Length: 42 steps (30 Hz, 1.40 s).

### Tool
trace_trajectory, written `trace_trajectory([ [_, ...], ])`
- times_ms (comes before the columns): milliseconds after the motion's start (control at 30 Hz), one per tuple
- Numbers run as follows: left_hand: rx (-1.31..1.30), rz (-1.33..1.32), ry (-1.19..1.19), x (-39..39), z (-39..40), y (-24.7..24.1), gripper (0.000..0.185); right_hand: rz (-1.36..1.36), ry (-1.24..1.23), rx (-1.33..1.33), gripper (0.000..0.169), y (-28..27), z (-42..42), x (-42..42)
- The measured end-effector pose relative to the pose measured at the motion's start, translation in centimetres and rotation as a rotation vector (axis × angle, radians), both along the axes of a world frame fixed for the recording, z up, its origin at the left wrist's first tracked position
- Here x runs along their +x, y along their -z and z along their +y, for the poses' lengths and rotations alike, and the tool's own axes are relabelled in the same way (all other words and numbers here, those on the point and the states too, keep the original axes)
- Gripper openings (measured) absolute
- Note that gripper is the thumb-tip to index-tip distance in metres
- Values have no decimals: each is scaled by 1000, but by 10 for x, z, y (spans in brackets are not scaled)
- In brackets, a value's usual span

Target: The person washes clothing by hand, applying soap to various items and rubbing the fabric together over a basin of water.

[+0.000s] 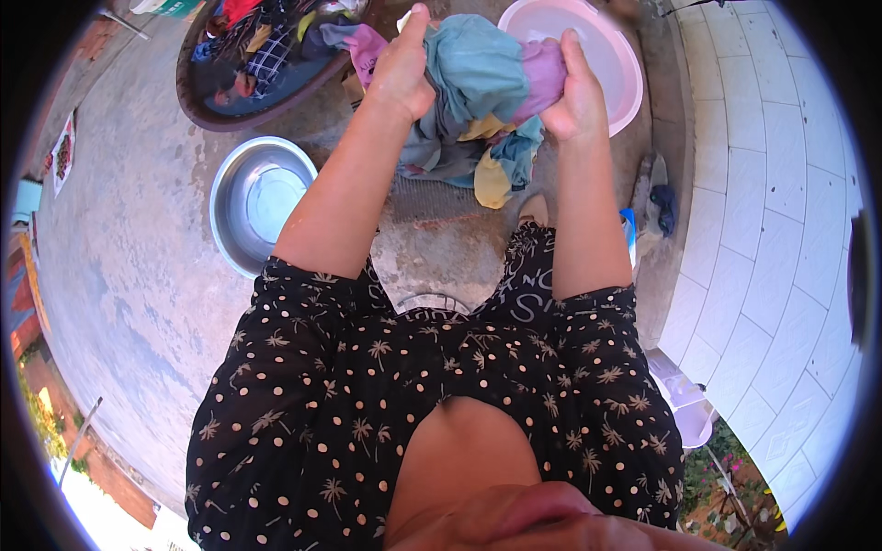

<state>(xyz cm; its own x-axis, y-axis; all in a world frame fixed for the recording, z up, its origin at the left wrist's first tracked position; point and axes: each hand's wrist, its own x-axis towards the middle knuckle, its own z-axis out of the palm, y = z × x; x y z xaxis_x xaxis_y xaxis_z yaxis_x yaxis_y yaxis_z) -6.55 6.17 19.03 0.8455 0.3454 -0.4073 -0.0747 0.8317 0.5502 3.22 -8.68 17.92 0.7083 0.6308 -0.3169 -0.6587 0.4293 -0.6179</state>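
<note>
Both hands grip a wet, multicoloured garment (475, 62) of teal, purple, grey and yellow cloth, stretched between them. My left hand (406, 76) is closed on its left side, beside a pink and grey printed part that trails towards a dark tub. On the purple end, my right hand (575, 96) has its thumb raised along the fabric. Lower folds of the cloth hang over a ridged washboard (441, 203) on the ground between my feet. Behind my right hand stands a pink basin (623, 103) holding cloudy water.
A dark oval tub (227, 125) at the upper left holds water and several clothes (269, 58). An aluminium basin (258, 206) sits on the concrete floor (131, 241) by my left forearm. A white tiled wall (751, 206) rises on the right, with a shoe (663, 206) at its foot.
</note>
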Motion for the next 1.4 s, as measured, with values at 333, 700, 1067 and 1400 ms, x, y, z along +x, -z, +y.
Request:
trace_trajectory([
  [333, 671, 161, -31, -16, 13, 9, 44, -472, -80, -379, 16, -16, 4, -14],
  [700, -20, -491, 1080, -73, -64, 23, 99, -115, 70, 274, 25, -87, 30, -63],
  [1067, -339, -830, -30, -57, -25, -14, 85, 24, 69, 381, 41, -89, 9, -143],
  [1400, -417, -413, -260, -52, -12, 12, 27, -480, 199, -153, 37, -51, 51, -125],
])
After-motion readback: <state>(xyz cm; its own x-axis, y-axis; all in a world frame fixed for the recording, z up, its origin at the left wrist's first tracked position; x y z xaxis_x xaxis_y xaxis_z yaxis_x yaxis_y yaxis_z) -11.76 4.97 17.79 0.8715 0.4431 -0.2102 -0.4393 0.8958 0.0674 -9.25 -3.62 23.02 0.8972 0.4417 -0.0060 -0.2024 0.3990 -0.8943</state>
